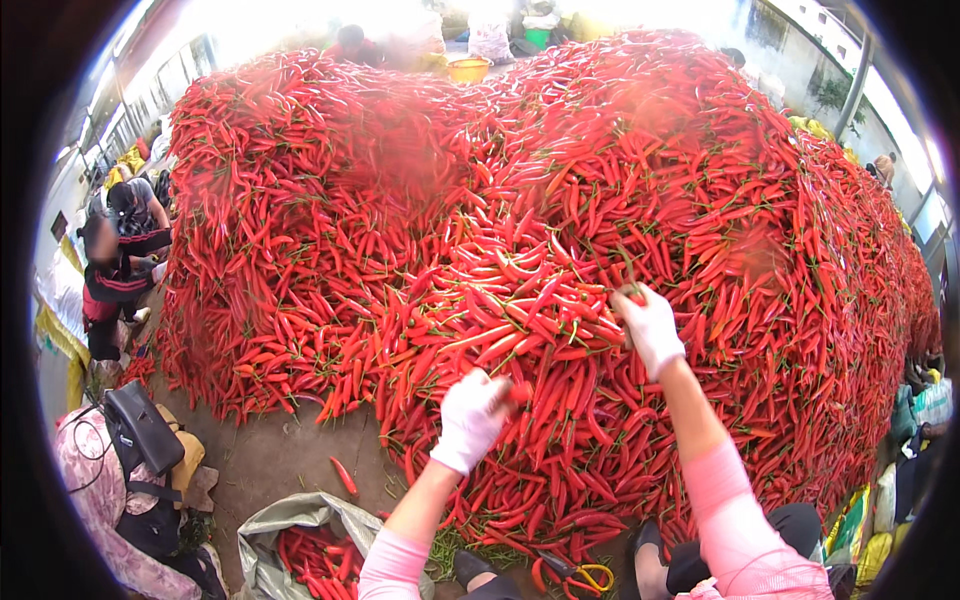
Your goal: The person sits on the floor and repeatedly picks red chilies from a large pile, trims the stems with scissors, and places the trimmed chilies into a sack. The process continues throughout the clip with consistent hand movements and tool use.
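A huge pile of red chili peppers (pixel 525 315) with green stems fills the ground before me. My left hand (pixel 471 418), in a white glove, grips a red chili (pixel 520 391) low over the front of the pile; motion blurs its fingertips. Farther right and higher, my right hand (pixel 651 326), also gloved, touches the peppers with its fingers bent around something with a green stem (pixel 627 264). What exactly lies inside those fingers is partly hidden.
An open woven sack (pixel 259 529) holding chilies (pixel 319 562) stands at front left. Scissors with orange-yellow handles (pixel 596 577) lie by my feet. One loose chili (pixel 344 475) rests on the floor (pixel 277 454). Co-workers (pixel 112 277) sit at left; a yellow basin (pixel 469 70) is behind the pile.
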